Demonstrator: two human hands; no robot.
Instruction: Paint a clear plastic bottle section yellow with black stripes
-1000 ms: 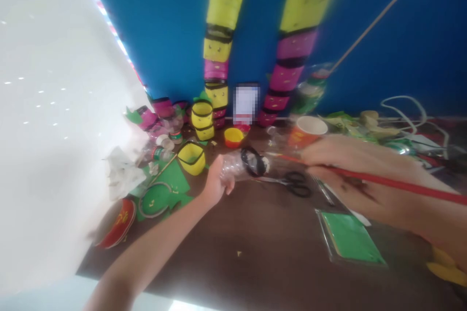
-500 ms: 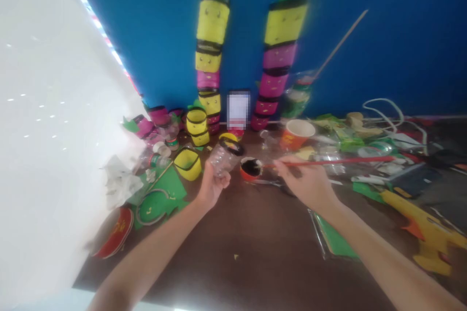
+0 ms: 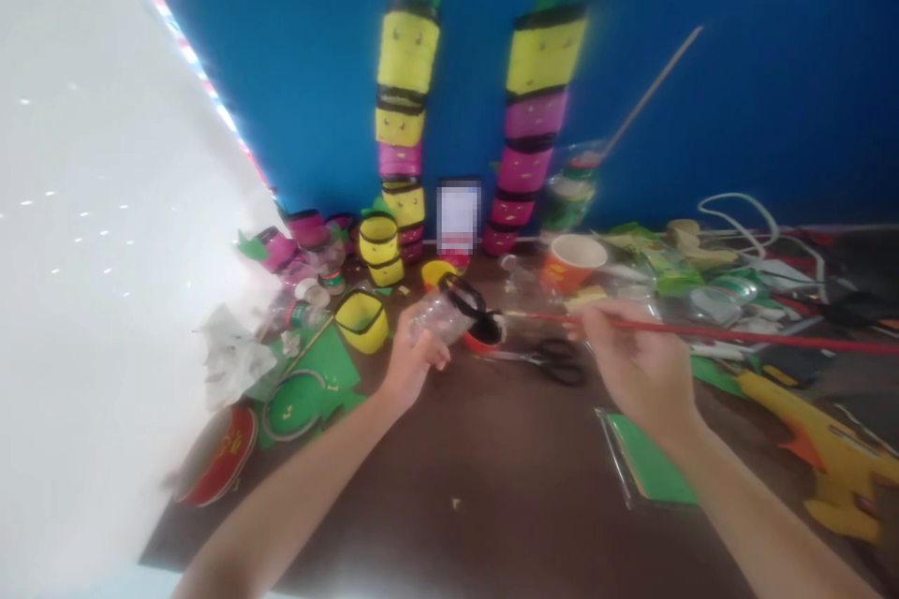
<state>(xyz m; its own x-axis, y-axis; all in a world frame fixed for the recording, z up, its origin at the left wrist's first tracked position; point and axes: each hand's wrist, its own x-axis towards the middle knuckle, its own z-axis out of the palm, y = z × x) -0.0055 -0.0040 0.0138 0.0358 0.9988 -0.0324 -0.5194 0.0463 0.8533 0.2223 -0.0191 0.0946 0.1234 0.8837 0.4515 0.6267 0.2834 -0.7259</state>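
My left hand (image 3: 414, 357) is wrapped round a clear plastic bottle piece (image 3: 439, 318) with a black-painted rim, tilted to the right. In my right hand (image 3: 636, 360) is a long red-handled brush (image 3: 709, 332), pinched between the fingers. The brush's tip end points left, close to the black rim. Just below and right of the rim sits a small red cup (image 3: 483, 337) with black paint inside, partly hidden by the bottle piece. Black-handled scissors (image 3: 558, 361) lie on the table between the cup and my right hand.
Two tall yellow and pink stacks (image 3: 407, 56) stand against the blue wall. Yellow cut cups (image 3: 361, 323) and green sheets (image 3: 316, 356) are at left. A paper cup (image 3: 574, 262), a green packet (image 3: 653, 463) and a yellow glue gun (image 3: 815, 430) are to the right.
My right hand has moved right and slightly down with the brush, uncovering the scissors' handles. The bottle piece has tipped further right, its rim now over the red cup's edge.
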